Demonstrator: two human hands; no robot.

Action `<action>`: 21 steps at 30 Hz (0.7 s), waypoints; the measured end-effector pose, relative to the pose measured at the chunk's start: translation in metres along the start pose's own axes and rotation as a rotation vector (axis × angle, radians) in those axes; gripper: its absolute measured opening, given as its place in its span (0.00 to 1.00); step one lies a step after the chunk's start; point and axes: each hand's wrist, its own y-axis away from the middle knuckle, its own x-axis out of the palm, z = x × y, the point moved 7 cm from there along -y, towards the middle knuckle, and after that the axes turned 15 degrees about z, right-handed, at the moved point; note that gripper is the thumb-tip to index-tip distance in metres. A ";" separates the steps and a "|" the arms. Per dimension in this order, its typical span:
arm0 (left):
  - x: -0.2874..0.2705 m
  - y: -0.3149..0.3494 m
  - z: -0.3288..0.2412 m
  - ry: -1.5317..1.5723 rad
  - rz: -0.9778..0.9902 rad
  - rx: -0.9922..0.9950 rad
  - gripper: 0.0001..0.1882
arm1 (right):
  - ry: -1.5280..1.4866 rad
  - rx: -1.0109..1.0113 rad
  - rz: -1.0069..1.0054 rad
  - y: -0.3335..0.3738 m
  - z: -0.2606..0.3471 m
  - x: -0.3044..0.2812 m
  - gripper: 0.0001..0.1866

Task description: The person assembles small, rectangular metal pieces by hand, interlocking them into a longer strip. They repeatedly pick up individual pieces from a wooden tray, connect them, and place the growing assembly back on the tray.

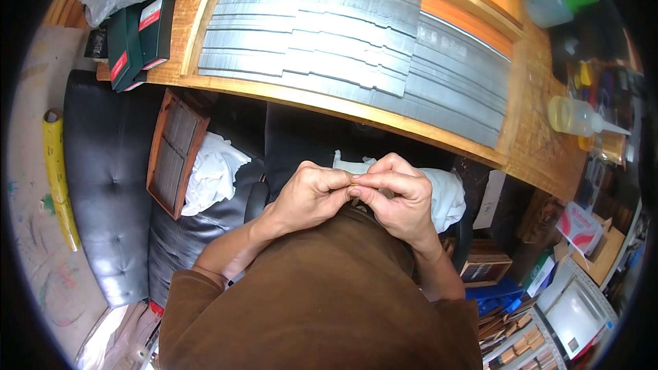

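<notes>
Tan sliver (354, 183): 1, pinched by left hand (312, 195) grip and right hand (397, 199) grip | squeeze bottles: 2

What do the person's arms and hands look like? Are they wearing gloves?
No gloves. Both the left hand and the right hand are bare, with no rings or watch showing. The forearms are bare too. Brown sleeves cover only the upper arms, matching the brown top.

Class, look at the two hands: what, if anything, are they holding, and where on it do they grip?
Both the left hand and right hand pinch one tiny yellowish piece between their fingertips; it is too small to identify.
</notes>
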 end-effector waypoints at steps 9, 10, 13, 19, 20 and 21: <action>0.000 0.001 -0.001 -0.010 0.037 -0.027 0.07 | 0.014 -0.022 -0.004 -0.001 0.000 -0.001 0.09; 0.000 0.001 -0.001 -0.003 0.044 -0.036 0.08 | 0.016 -0.025 -0.003 -0.001 0.001 -0.001 0.09; 0.000 0.001 -0.002 -0.009 0.030 -0.025 0.08 | 0.020 -0.026 0.000 0.000 0.000 -0.001 0.10; 0.001 0.001 -0.003 -0.018 0.031 -0.006 0.08 | 0.021 -0.022 0.000 0.000 0.001 -0.002 0.10; 0.001 0.001 -0.003 -0.013 0.027 -0.005 0.08 | 0.029 -0.025 0.001 0.000 0.002 -0.002 0.10; 0.001 0.001 -0.003 -0.008 0.023 -0.004 0.08 | 0.032 -0.030 0.001 0.000 0.003 -0.002 0.10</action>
